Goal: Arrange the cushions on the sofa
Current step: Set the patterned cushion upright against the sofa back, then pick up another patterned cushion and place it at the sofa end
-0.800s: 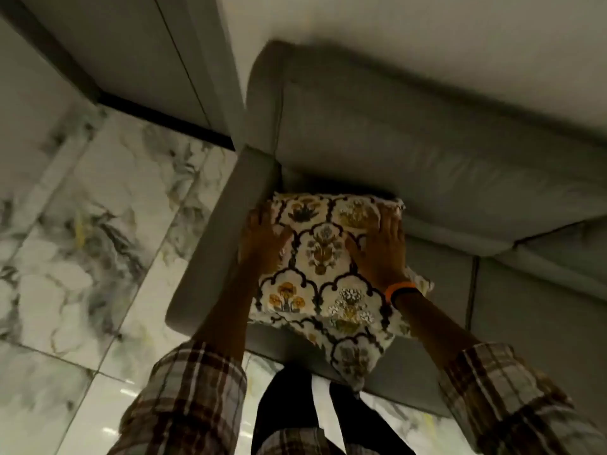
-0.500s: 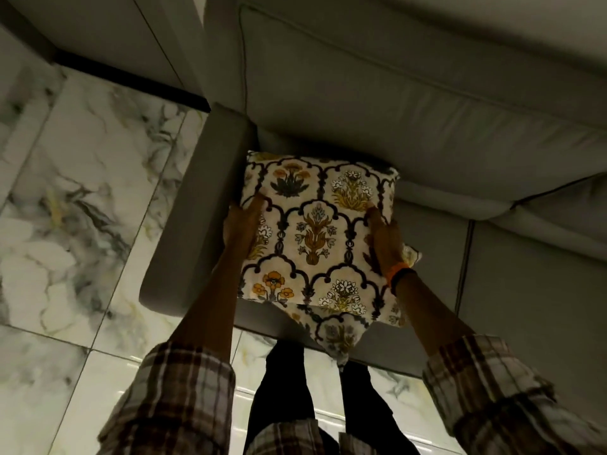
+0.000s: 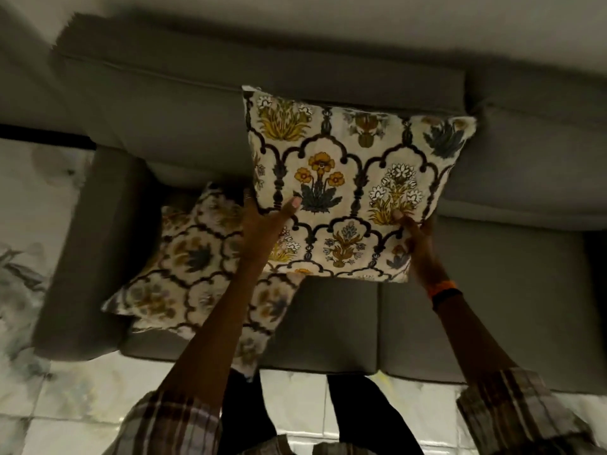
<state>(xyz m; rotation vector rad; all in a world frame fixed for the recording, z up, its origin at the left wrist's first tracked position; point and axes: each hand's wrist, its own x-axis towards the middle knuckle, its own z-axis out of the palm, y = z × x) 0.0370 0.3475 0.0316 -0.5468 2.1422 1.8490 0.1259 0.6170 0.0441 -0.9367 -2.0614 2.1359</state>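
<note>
A cream cushion with yellow and blue flowers (image 3: 348,178) is held up in front of the grey sofa's backrest (image 3: 170,103). My left hand (image 3: 266,221) grips its lower left edge, thumb on the front. Gripping its lower right corner is my right hand (image 3: 417,244), which wears an orange wristband. A second cushion of the same pattern (image 3: 200,267) lies flat on the sofa seat at the left, next to the armrest (image 3: 88,244), partly under my left forearm.
The grey seat (image 3: 476,310) stretches to the right with a seam down its middle. White marble floor tiles (image 3: 29,224) lie left of the sofa and along its front edge. My dark trouser legs stand against the sofa's front.
I have lifted the top cushion off the one beneath it and carried it up and to the right, toward the backrest. The lower cushion is now uncovered on the seat.
</note>
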